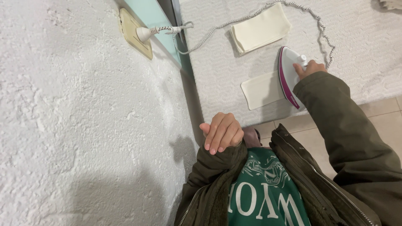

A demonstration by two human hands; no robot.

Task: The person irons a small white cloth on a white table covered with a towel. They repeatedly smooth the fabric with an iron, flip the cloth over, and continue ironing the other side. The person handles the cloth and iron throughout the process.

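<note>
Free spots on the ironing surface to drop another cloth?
Bare: the white padded surface left of the flat cloth, below the folded stack; also the stretch right of the cord. Crowded: the middle, where the right hand holds the iron on the flat cloth's edge. The left hand is off the surface.

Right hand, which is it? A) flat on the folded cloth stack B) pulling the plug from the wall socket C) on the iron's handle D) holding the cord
C: the right hand has its grip on the handle of the white and magenta iron, which sits on the flat cream cloth.
</note>
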